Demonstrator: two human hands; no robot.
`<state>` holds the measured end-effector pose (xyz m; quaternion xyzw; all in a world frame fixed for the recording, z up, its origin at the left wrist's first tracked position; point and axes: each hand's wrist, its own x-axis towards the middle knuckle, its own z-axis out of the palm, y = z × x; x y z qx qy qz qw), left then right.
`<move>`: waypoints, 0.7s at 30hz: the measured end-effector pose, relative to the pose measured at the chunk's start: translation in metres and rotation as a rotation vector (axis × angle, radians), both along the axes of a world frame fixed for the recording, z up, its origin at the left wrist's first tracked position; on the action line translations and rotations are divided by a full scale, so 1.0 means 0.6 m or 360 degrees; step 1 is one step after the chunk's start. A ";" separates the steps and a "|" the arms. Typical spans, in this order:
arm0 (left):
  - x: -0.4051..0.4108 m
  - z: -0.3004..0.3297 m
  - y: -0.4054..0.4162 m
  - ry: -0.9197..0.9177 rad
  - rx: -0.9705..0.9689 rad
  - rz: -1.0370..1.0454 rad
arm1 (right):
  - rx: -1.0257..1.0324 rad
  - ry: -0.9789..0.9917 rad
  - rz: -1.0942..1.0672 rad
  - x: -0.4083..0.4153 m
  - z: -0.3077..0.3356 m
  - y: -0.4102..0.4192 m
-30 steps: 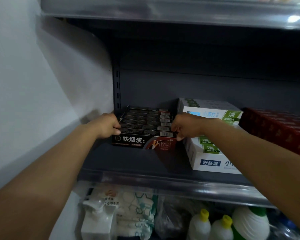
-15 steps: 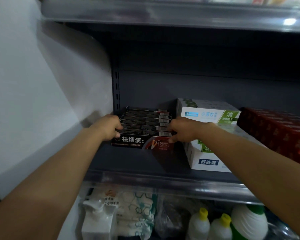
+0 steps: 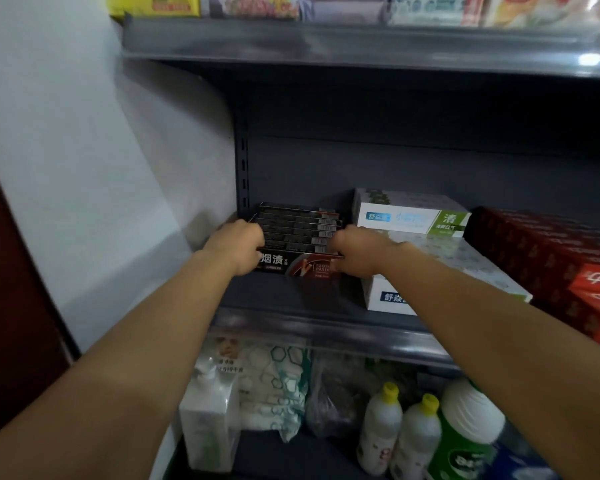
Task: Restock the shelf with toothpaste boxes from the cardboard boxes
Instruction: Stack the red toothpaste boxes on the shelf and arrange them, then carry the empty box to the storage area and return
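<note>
Mid-frame, left hand and right hand each grip an end of the black boxes on the shelf. Looks like the placing step; next they'd probably push the row back square and let go.

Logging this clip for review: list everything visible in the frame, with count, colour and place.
black toothpaste boxes: about six, black, one row at the middle shelf's left end
white toothpaste boxes: several, white and green, right of the black ones
red toothpaste boxes: many, red, far right
middle shelf: one, dark grey
pump bottle: one, white, lower shelf left
yellow-capped bottles: two, white, lower shelf
green bottle: one, lower right
top-shelf packages: several, blurred
left hand: grips the black row's left end
right hand: grips its right end
</note>
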<state>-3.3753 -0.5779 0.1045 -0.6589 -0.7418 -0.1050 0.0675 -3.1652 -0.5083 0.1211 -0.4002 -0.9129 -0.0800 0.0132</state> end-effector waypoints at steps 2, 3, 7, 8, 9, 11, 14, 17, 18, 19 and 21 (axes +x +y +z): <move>0.020 0.004 -0.025 0.0022 0.0001 0.0003 | 0.0032 0.0012 0.0045 0.008 0.002 -0.024; 0.032 0.006 -0.040 0.0037 -0.0005 0.0007 | 0.0040 0.0008 0.0069 0.015 0.005 -0.038; 0.084 0.013 -0.110 0.0066 -0.0118 0.0040 | 0.0078 0.0038 0.0164 0.049 0.013 -0.105; 0.100 0.013 -0.129 0.0073 -0.0142 0.0047 | 0.0069 0.0064 0.0189 0.059 0.013 -0.124; 0.116 0.012 -0.148 0.0071 -0.0159 0.0053 | 0.0058 0.0096 0.0212 0.071 0.012 -0.145; 0.155 0.006 -0.185 0.0034 -0.0170 0.0053 | 0.0042 0.0165 0.0241 0.098 0.006 -0.189; 0.230 -0.022 -0.246 0.0001 -0.0247 0.0047 | -0.0028 0.0201 0.0259 0.152 -0.023 -0.267; 0.305 -0.077 -0.311 -0.0022 -0.0366 -0.0001 | -0.0213 0.0149 0.0185 0.216 -0.083 -0.345; 0.325 -0.098 -0.331 -0.0051 -0.0397 -0.0011 | -0.0270 0.0144 0.0152 0.236 -0.107 -0.368; 0.343 -0.121 -0.348 -0.0086 -0.0433 -0.0018 | -0.0318 0.0148 0.0120 0.255 -0.132 -0.389; 0.373 -0.165 -0.377 -0.0153 -0.0502 -0.0015 | -0.0399 0.0142 0.0060 0.291 -0.175 -0.423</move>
